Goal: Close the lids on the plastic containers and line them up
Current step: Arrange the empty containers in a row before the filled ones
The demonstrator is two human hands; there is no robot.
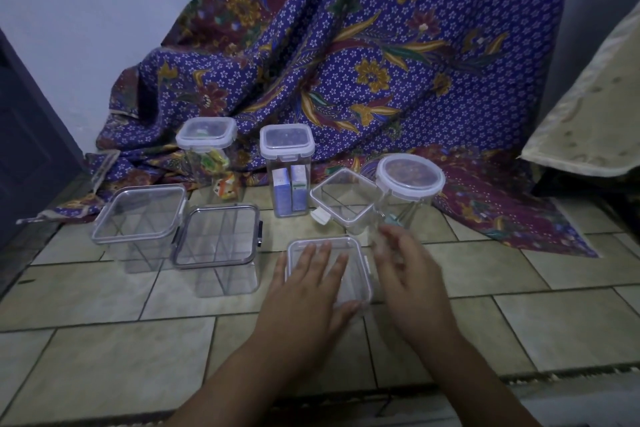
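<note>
Left hand [308,274] is spread flat on front container's lid [356,270]; right hand [405,267] is blurred, state cannot be told. It may be latched crooked by uneven pressure.

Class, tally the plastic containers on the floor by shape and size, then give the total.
Tall containers with square lids: 2
Round-lidded container: 1
Large square containers: 2
Small square containers: 2
Total: 7
</note>
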